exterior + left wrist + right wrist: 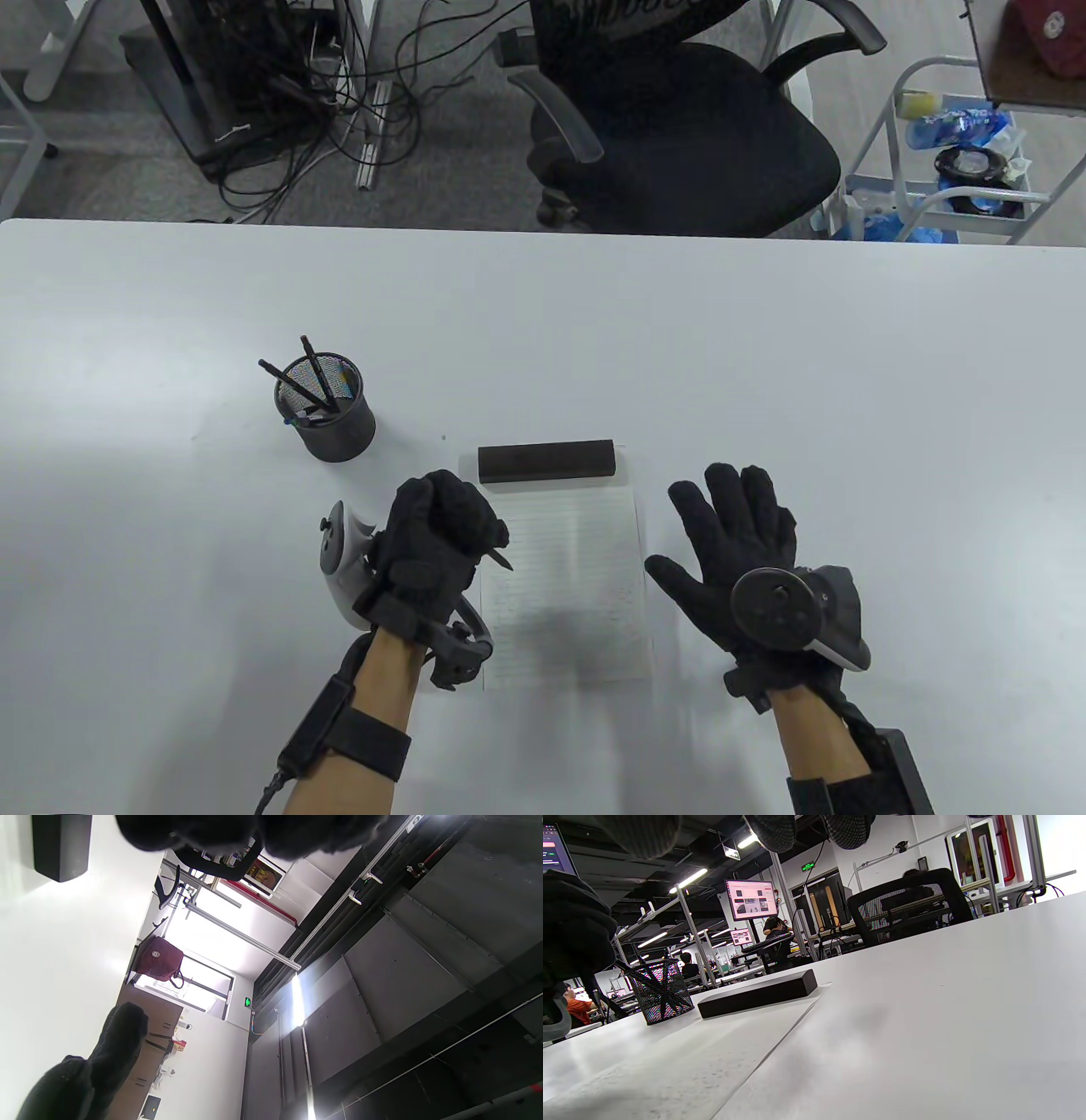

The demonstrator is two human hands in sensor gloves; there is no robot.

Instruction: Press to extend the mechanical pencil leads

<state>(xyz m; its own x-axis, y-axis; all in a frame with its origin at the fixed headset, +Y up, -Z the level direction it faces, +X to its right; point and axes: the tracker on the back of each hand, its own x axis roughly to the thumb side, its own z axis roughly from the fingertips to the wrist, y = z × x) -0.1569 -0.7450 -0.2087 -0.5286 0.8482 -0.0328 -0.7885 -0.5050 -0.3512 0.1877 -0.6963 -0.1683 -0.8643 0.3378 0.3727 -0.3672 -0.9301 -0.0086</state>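
Observation:
My left hand (441,526) is closed in a fist around a black mechanical pencil (499,559), whose tip pokes out to the right over the left edge of a lined paper sheet (568,586). My right hand (730,535) is spread open and empty, palm down, just right of the sheet. A black mesh pencil cup (327,412) holding several black pencils stands behind the left hand; it also shows in the right wrist view (661,991). The left wrist view shows only the gloved fingers (254,832) at the top, not the pencil.
A dark rectangular block (545,461) lies across the top edge of the sheet, also in the right wrist view (757,993). The white table (764,340) stretches bare to the far edge, where a black office chair (679,119) stands. A cart (959,153) is at the far right.

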